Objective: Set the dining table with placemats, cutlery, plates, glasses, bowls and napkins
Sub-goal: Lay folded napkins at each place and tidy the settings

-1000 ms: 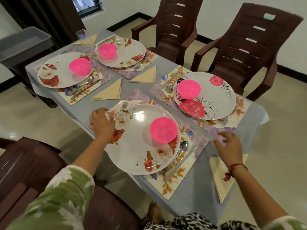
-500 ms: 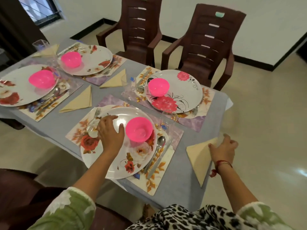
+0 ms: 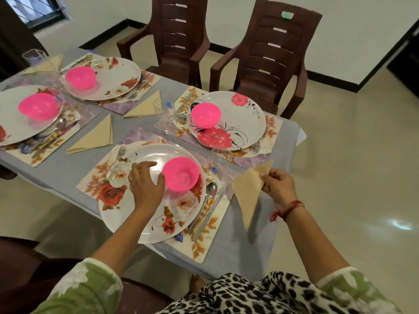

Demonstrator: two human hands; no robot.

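My right hand (image 3: pixel 279 187) pinches a folded beige napkin (image 3: pixel 249 191) and holds it just above the grey table (image 3: pixel 240 243), right of the nearest place setting. My left hand (image 3: pixel 146 182) rests with relaxed fingers on the nearest floral plate (image 3: pixel 145 214), beside its pink bowl (image 3: pixel 180 173). That plate lies on a floral placemat (image 3: pixel 204 243), with a spoon (image 3: pixel 209 193) and a knife along its right side and a fork (image 3: pixel 120 154) at its left. A clear glass (image 3: pixel 215 165) stands behind the spoon.
Three more settings with plates and pink bowls (image 3: pixel 205 114) fill the table, with folded napkins (image 3: pixel 95 137) between them. Two brown plastic chairs (image 3: pixel 267 55) stand at the far side. Another dark chair (image 3: pixel 20 268) is at my near left. The table's right edge (image 3: pixel 292 137) is close.
My right hand has taken hold of the napkin and lifted it off the table. My left hand slid from the plate's left rim toward the pink bowl. The view swung to the right.
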